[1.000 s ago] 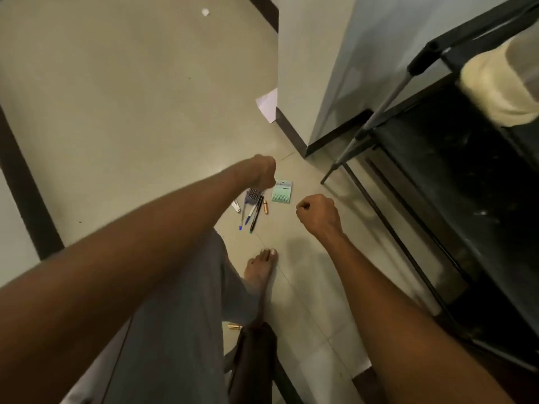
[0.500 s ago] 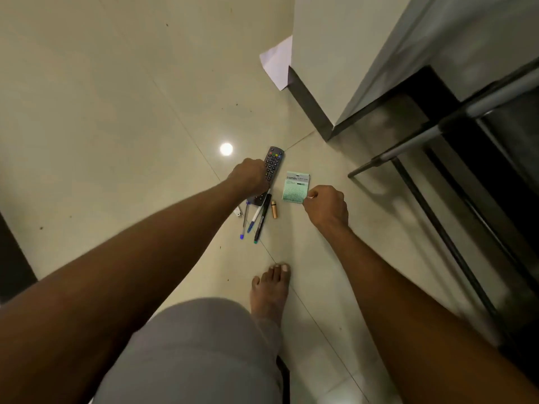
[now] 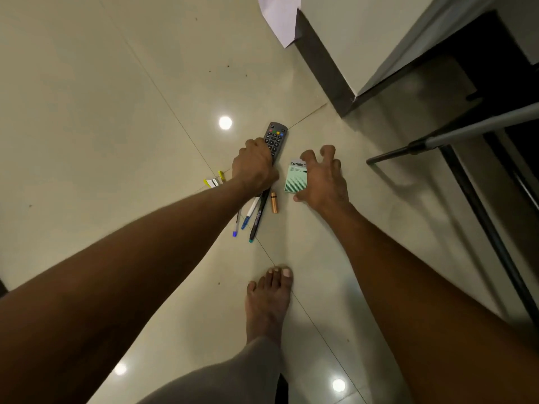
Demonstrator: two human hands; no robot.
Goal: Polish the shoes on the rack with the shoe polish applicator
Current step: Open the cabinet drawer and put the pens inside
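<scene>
No applicator or shoes can be seen; only a rack [image 3: 455, 135] leg shows at right. The remote [image 3: 275, 139] is gripped by the left hand [image 3: 255, 167]; the right hand [image 3: 323, 177], fingers spread, holds nothing above the packet [image 3: 296, 179]. Judged: floor clutter is being cleared; the applicator must be found next

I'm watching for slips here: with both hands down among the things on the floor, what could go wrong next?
1. The left hand lies over the remote and pens; a hasty grab may scatter them.
2. The battery lies loose near the bare foot and could roll underfoot.
3. The right hand claws at the flat green packet, which may slide on the glossy floor.
</scene>
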